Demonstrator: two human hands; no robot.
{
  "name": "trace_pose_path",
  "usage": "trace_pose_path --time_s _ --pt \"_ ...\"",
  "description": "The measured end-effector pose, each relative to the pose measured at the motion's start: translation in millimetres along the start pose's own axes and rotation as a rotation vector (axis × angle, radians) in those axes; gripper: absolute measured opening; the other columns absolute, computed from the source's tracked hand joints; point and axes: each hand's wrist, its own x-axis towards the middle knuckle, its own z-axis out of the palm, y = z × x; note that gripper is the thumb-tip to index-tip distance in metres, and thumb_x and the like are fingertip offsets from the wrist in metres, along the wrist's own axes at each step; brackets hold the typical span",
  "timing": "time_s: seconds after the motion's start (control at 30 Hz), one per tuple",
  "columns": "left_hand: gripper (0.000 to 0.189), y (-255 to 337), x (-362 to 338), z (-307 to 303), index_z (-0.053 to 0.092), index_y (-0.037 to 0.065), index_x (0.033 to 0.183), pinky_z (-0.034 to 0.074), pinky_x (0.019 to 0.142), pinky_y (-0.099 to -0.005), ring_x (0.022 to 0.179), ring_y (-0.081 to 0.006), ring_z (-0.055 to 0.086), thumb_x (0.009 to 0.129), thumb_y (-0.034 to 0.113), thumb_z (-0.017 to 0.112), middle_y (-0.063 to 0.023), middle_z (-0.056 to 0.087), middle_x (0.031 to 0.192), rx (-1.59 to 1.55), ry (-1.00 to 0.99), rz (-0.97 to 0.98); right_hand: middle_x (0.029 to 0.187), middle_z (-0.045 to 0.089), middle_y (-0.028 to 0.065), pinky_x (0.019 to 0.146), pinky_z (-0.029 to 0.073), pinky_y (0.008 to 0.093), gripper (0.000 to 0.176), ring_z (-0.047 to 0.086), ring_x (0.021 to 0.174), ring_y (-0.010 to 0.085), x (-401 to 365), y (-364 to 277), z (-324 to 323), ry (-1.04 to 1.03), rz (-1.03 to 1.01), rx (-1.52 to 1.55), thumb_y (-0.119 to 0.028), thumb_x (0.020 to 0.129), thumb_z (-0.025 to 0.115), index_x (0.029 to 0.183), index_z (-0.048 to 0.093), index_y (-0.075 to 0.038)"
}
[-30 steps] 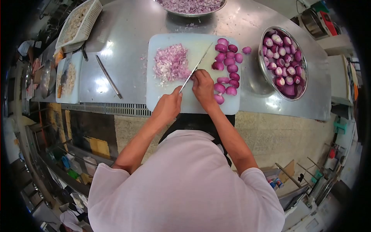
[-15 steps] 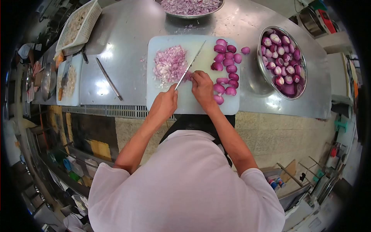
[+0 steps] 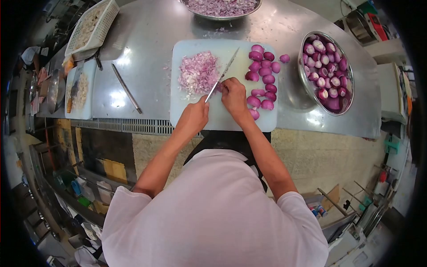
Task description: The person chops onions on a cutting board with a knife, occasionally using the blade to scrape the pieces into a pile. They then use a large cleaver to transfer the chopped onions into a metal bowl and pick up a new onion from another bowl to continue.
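My left hand (image 3: pixel 194 116) grips the handle of a long knife (image 3: pixel 223 73), its blade slanting across the white cutting board (image 3: pixel 222 118). Curled fingers of my right hand (image 3: pixel 234 94) press a piece of shallot down against the blade. A heap of minced shallot (image 3: pixel 198 72) lies just left of the blade. Peeled shallot halves (image 3: pixel 263 75) sit in a cluster right of my right hand, and one stray shallot (image 3: pixel 284 58) lies off the board's edge.
A steel bowl (image 3: pixel 303 91) of peeled shallots stands at the right. Another bowl of minced shallot (image 3: pixel 220 7) is at the back. Left are a sharpening steel (image 3: pixel 126 88), a second board (image 3: pixel 79 91) with a knife, and a white basket (image 3: pixel 91 27).
The knife blade has shifted back and forth in short chopping strokes beside my right hand; the minced heap and whole shallots stay put.
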Motion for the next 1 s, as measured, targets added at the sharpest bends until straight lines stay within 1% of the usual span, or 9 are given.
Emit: trace_pose_path --time_s 0.2,0.27,0.37,0.47,0.6,0.67,0.77,0.87,1.0 --pt "0.028 7.3 2.3 -3.0 0.057 -0.006 0.114 0.046 0.065 -0.0565 0.073 -0.05 0.061 0.099 0.015 0.047 -0.0315 0.061 0.072 -0.041 0.001 0.023 0.088 0.063 0.0207 0.075 0.051 0.0464 0.013 0.063 0.082 0.0414 1.8 -2.4 -3.4 -0.012 0.006 -0.01 0.009 0.077 0.059 0.085 0.068 0.004" --pt "0.024 -8.9 8.4 16.9 0.055 -0.003 0.099 0.043 0.059 -0.0506 0.064 -0.0471 0.057 0.102 0.019 0.046 -0.027 0.057 0.065 -0.012 0.014 0.037 0.088 0.063 0.0214 0.074 0.051 0.0469 0.013 0.063 0.082 0.0422 0.1 -2.1 -2.8 -0.01 -0.004 -0.034 0.009 0.077 0.059 0.084 0.068 0.004" --pt "0.026 6.3 8.7 -1.2 0.055 -0.003 0.097 0.043 0.059 -0.0506 0.063 -0.0466 0.057 0.102 0.021 0.047 -0.0262 0.057 0.064 -0.126 -0.045 -0.032 0.087 0.063 0.0216 0.073 0.05 0.0476 0.011 0.062 0.082 0.0429 0.1 -0.5 -2.9 -0.003 -0.02 0.015 0.009 0.077 0.06 0.084 0.066 0.004" --pt "0.026 -0.9 3.8 9.9 0.056 -0.003 0.097 0.044 0.059 -0.0505 0.06 -0.046 0.057 0.102 0.021 0.048 -0.0256 0.056 0.062 -0.144 0.064 0.081 0.088 0.063 0.0219 0.074 0.05 0.048 0.009 0.061 0.081 0.043 -1.0 1.9 -2.4 -0.002 -0.01 -0.022 0.008 0.078 0.06 0.084 0.065 0.004" --pt "0.025 -2.3 15.1 10.6 0.057 -0.003 0.1 0.044 0.059 -0.0502 0.061 -0.0458 0.057 0.101 0.02 0.049 -0.0262 0.057 0.063 -0.13 0.009 0.003 0.089 0.064 0.0206 0.074 0.05 0.0477 0.008 0.062 0.081 0.0421 -1.0 3.3 -2.3 0.007 -0.028 0.004 0.007 0.078 0.06 0.083 0.064 0.004" --pt "0.024 13.3 5.3 -13.1 0.058 -0.006 0.103 0.044 0.065 -0.0565 0.075 -0.0513 0.06 0.099 0.016 0.048 -0.0323 0.06 0.072 -0.044 -0.01 0.011 0.089 0.064 0.0185 0.075 0.05 0.0471 0.009 0.062 0.083 0.0404 0.5 5.2 -4.4 -0.006 -0.07 0.03 0.007 0.077 0.06 0.084 0.064 0.002" --pt "0.024 -9.5 8.2 -0.3 0.059 -0.005 0.104 0.045 0.065 -0.0569 0.074 -0.0511 0.06 0.099 0.016 0.048 -0.0324 0.061 0.073 0.01 0.03 -0.012 0.087 0.063 0.0169 0.075 0.05 0.0465 0.011 0.062 0.086 0.0389 0.8 4.7 -7.9 -0.03 -0.15 -0.051 0.005 0.077 0.061 0.086 0.065 0.0" --pt "0.025 -5.7 7.6 -9.5 0.059 -0.005 0.108 0.046 0.065 -0.0565 0.073 -0.0506 0.061 0.099 0.015 0.048 -0.0322 0.061 0.073 -0.005 0.029 -0.012 0.086 0.062 0.0172 0.075 0.05 0.0463 0.013 0.061 0.087 0.0386 0.2 -3.4 -3.2 -0.094 -0.039 -0.069 0.005 0.077 0.061 0.087 0.065 -0.001" --pt "0.031 -10.7 3.7 2.8 0.058 -0.004 0.117 0.045 0.062 -0.0513 0.068 -0.0475 0.06 0.102 0.02 0.048 -0.0286 0.06 0.07 -0.034 0.043 0.007 0.086 0.061 0.0177 0.074 0.05 0.0468 0.013 0.061 0.086 0.0391 -1.5 -4.1 5.7 -0.082 -0.034 -0.08 0.005 0.077 0.06 0.088 0.065 -0.001"
